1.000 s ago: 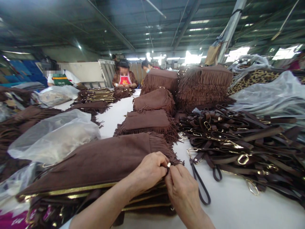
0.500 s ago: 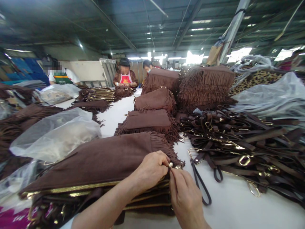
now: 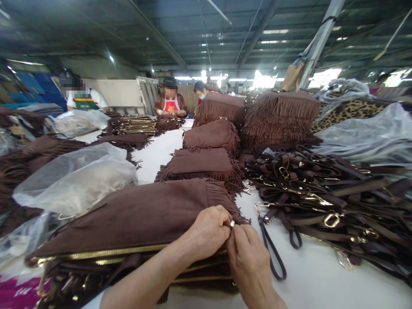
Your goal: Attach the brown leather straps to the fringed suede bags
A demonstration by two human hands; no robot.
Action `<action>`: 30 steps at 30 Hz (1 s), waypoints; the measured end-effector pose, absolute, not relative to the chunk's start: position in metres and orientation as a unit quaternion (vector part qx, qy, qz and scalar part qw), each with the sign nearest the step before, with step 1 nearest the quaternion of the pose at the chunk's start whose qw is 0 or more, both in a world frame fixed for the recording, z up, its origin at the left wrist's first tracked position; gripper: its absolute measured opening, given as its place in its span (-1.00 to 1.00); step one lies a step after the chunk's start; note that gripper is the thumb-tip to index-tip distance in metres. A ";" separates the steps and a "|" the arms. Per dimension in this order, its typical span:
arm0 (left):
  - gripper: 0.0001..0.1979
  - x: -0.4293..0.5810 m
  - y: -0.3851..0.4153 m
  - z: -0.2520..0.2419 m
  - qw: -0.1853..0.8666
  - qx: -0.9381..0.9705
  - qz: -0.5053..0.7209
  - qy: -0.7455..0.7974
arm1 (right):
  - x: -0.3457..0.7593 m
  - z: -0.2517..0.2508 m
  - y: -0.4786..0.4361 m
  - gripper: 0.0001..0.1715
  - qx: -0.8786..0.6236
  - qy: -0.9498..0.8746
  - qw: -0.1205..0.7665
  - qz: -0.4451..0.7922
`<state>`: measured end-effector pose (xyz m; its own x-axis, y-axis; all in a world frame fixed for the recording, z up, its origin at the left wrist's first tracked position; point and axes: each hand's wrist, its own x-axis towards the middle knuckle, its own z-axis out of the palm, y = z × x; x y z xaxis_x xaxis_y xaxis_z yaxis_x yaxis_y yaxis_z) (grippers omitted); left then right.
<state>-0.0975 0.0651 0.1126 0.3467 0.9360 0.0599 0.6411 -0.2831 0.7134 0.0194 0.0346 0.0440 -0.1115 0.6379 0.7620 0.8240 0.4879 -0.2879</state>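
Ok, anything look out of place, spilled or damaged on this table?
Nothing looks spilled or clearly damaged. One mildly odd spot: a dark strap sticks out from the tangled strap pile, its loop lying on the white tabletop beside the right hand, whereas most straps are heaped together.

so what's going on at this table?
A person has both hands at the fringed right end of the top brown pouch. The left hand pinches a small gold-coloured piece; the right hand meets it there, but the fingers hide exactly what it grips. The pouch lies on a stack of others, gold zip toward the person. One loose strap lies beside the right hand, near a pile of straps.
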 end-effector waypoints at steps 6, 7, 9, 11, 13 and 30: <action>-0.83 -0.097 0.064 0.113 0.311 0.752 0.250 0.524 | 0.021 0.052 0.035 -0.78 -0.480 -0.710 0.513 -0.044; -0.84 -0.096 0.064 0.112 0.308 0.752 0.252 0.525 | 0.021 0.054 0.035 -0.79 -0.483 -0.703 0.521 -0.025; -0.85 -0.096 0.063 0.108 0.294 0.758 0.257 0.523 | 0.023 0.056 0.035 -0.80 -0.502 -0.686 0.526 0.031; -0.85 -0.095 0.062 0.105 0.274 0.765 0.265 0.518 | 0.026 0.057 0.035 -0.80 -0.525 -0.667 0.522 0.086; -0.86 -0.095 0.061 0.102 0.260 0.769 0.273 0.517 | 0.028 0.058 0.035 -0.80 -0.540 -0.652 0.516 0.129; -0.81 -0.096 0.063 0.116 0.318 0.751 0.241 0.526 | 0.029 0.051 0.029 -0.85 -0.447 -0.723 0.519 -0.090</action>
